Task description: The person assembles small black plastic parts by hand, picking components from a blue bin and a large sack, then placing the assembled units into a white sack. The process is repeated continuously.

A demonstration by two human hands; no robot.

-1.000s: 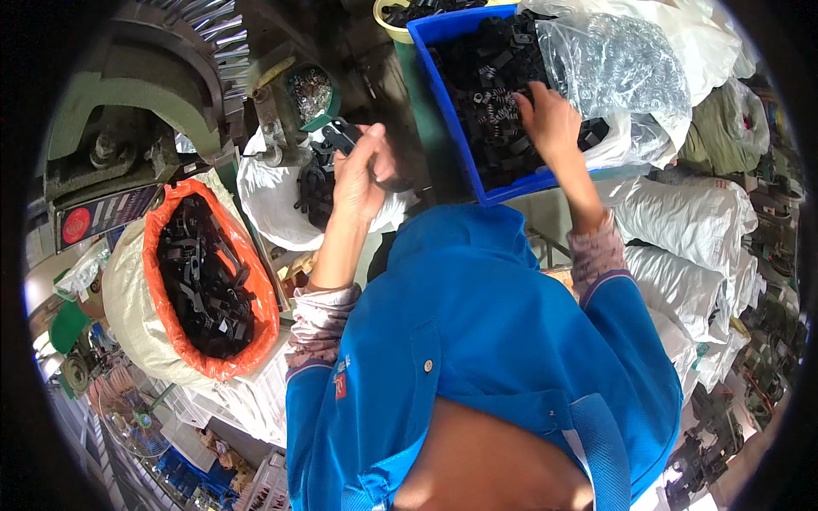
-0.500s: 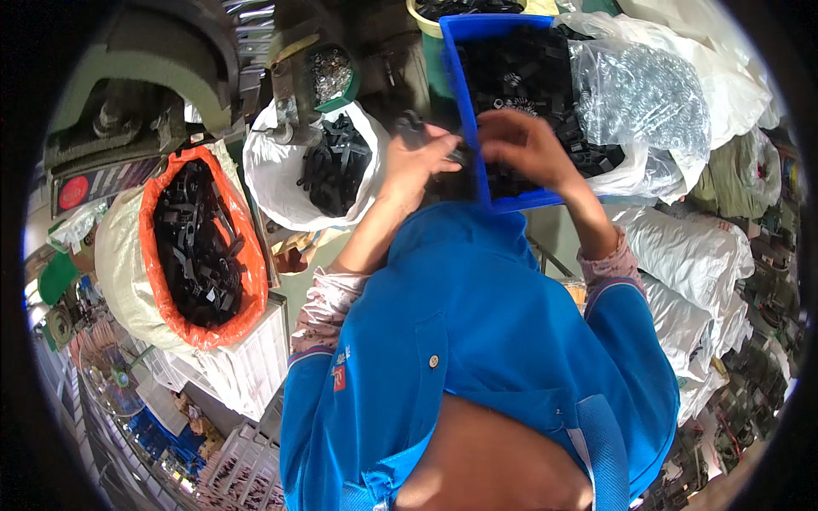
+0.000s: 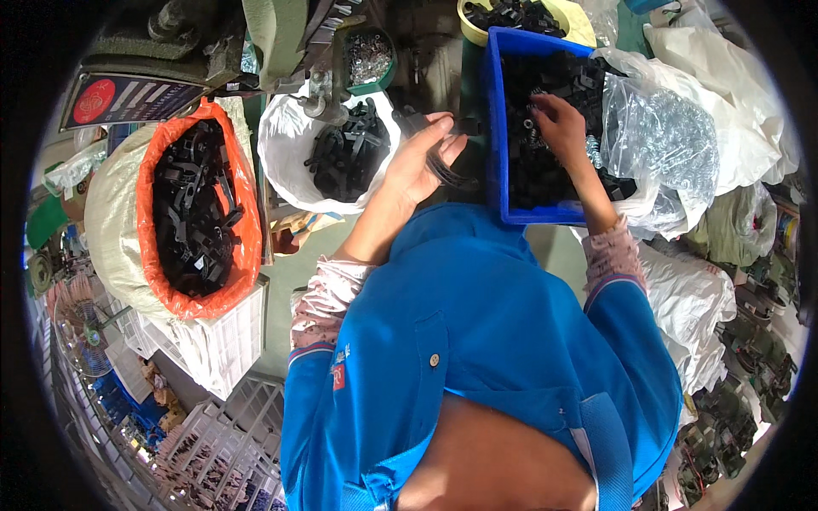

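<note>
My left hand [image 3: 416, 162] is closed round a black plastic part [image 3: 460, 126] that juts out past the fingertips, with a dark curved piece [image 3: 447, 173] hanging below the palm. Over the blue bin [image 3: 498, 145], my right hand [image 3: 562, 129] reaches in with its fingers curled together; whatever is between them is too small to make out. Loose black plastic pieces [image 3: 532, 175] fill the bin. A few metal springs [image 3: 594, 153] lie among them beside my right hand.
Left of my hands stands a white-lined container [image 3: 281, 153] of black parts, below a green tub [image 3: 390, 72] of small metal pieces and machinery. Further left is an orange-lined sack [image 3: 249, 247]. A clear bag of springs [image 3: 669, 140] rests against the bin's right side.
My right hand has moved up and right, deeper over the bin, its fingers now curled in. My left hand has turned, showing more of the black part. The whole view has shifted a little.
</note>
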